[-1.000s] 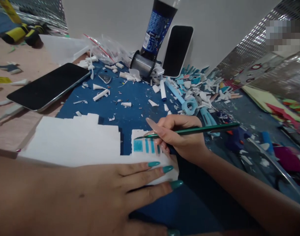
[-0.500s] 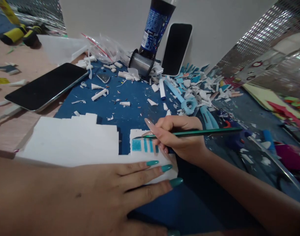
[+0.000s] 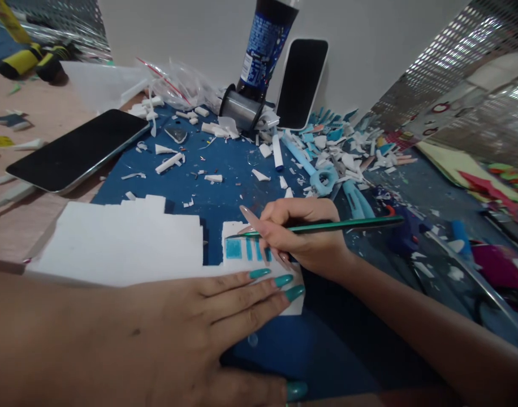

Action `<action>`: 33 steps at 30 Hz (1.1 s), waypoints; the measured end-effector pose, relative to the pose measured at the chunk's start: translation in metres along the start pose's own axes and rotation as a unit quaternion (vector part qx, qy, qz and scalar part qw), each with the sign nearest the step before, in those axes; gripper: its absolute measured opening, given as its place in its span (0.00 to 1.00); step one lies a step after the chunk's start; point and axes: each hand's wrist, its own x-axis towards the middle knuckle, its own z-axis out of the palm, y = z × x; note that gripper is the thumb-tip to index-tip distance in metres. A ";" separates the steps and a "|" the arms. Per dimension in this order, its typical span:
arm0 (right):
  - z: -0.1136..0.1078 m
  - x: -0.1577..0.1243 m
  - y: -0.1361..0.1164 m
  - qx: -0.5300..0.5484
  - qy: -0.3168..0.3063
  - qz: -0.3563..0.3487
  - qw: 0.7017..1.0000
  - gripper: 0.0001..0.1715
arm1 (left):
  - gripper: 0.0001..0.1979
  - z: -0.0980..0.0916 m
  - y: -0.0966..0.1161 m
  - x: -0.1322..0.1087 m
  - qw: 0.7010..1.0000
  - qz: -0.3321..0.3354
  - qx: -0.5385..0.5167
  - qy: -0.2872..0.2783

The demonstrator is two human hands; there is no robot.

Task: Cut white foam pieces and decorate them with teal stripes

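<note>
My right hand (image 3: 310,234) is closed around a thin green paintbrush (image 3: 344,225). Its dark tip rests at the upper left of a teal rectangle painted on a white foam cutout (image 3: 127,240). Beside that rectangle are several teal stripes, partly hidden by my fingers. My left hand (image 3: 225,311), with teal nails, lies flat across the lower part of the cutout, fingers stretched out and thumb apart. The cutout has a stepped upper edge and lies on a blue surface (image 3: 216,206).
A black phone (image 3: 81,148) lies at left. Behind are a wire spool (image 3: 241,110), a dark bottle (image 3: 265,48), and another phone (image 3: 302,85) leaning on a pale panel. White and blue scraps (image 3: 352,147) and light-blue scissors (image 3: 322,178) lie at right.
The paintbrush and my right hand have shifted slightly left along the teal rectangle's top. My left fingers have drawn closer together and back a little. The view has moved slightly.
</note>
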 end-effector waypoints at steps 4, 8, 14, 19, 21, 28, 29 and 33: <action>-0.002 0.001 0.002 0.007 -0.009 -0.022 1.000 0.19 | 0.49 0.000 -0.001 0.001 1.000 -0.002 0.010 -0.011; -0.003 -0.001 0.001 0.008 0.000 0.000 1.000 0.18 | 0.43 -0.001 -0.001 0.001 1.000 -0.007 0.010 -0.014; -0.003 -0.003 0.002 0.012 0.000 0.017 1.000 0.18 | 0.39 0.001 0.002 -0.001 0.999 -0.032 -0.011 0.000; -0.001 -0.001 0.001 0.021 -0.016 0.027 0.999 0.18 | 0.41 0.001 0.002 0.001 0.999 -0.032 -0.011 -0.004; -0.001 -0.001 0.000 0.024 -0.018 0.021 0.999 0.18 | 0.38 0.000 0.002 0.002 0.999 -0.031 -0.004 -0.004; -0.005 -0.001 0.001 0.024 -0.022 0.019 0.999 0.17 | 0.31 -0.001 0.002 0.003 0.999 -0.033 0.030 0.002; -0.006 -0.001 0.002 0.027 -0.021 0.019 0.999 0.17 | 0.31 -0.001 0.002 0.003 0.999 -0.031 0.032 0.001; -0.006 -0.001 0.002 0.019 -0.017 -0.001 1.000 0.18 | 0.33 0.000 0.001 0.002 0.999 -0.026 0.032 -0.005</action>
